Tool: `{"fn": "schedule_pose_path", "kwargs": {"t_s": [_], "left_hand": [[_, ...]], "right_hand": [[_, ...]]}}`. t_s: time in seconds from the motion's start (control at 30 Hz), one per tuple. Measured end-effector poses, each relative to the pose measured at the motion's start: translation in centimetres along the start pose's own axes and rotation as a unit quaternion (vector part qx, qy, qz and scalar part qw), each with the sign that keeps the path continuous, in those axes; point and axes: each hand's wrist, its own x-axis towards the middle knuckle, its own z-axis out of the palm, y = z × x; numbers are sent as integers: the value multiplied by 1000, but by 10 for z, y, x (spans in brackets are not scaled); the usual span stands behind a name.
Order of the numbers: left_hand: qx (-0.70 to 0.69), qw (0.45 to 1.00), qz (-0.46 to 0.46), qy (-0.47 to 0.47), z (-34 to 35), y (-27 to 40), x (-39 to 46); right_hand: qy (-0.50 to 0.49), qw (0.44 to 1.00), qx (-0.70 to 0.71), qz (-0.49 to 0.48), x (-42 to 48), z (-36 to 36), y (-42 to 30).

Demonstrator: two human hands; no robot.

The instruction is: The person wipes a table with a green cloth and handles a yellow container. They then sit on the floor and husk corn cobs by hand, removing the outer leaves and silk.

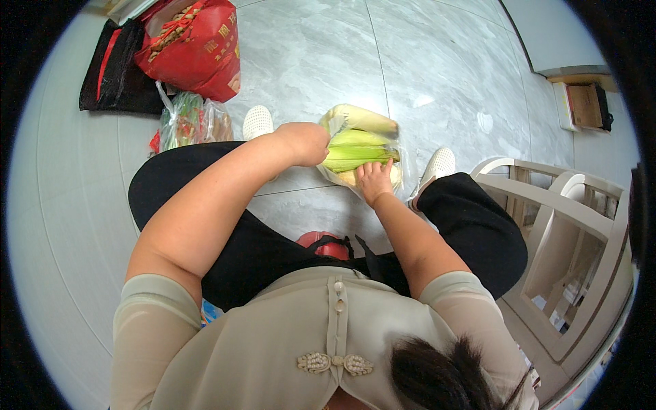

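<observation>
Several ears of corn [359, 154], green and pale husks on, lie side by side in a clear plastic bag [401, 179] on the floor between my feet. My left hand [306, 143] is curled at the left edge of the bag, seemingly gripping its plastic; the fingertips are mostly hidden under the hand. From the near right side, my right hand [375, 180] rests on the lowest ears with its fingers spread.
White perforated shoes [258, 122] flank the bag. At upper left stand a red bag [205, 56] of peanuts, a black mesh bag [123, 72] and plastic bags of vegetables [182, 120]. A pale wooden chair [558, 200] is at right, a cardboard box [585, 106] beyond it. Something red [333, 248] sits between my legs.
</observation>
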Motion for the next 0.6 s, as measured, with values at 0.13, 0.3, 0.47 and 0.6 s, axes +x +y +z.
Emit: {"fn": "schedule_pose_path", "kwargs": {"t_s": [0.13, 0.3, 0.47, 0.6], "left_hand": [[5, 1000, -10, -4, 0, -1, 1], [-31, 999, -9, 7, -16, -3, -4], [-18, 1000, -7, -8, -16, -3, -2], [-4, 1000, -13, -3, -16, 2, -1]], "right_hand": [[-5, 1000, -14, -22, 2, -1, 4], [-9, 999, 32, -5, -1, -10, 19], [45, 962, 241, 118, -10, -6, 55], [145, 866, 453, 154, -11, -28, 86]]}}
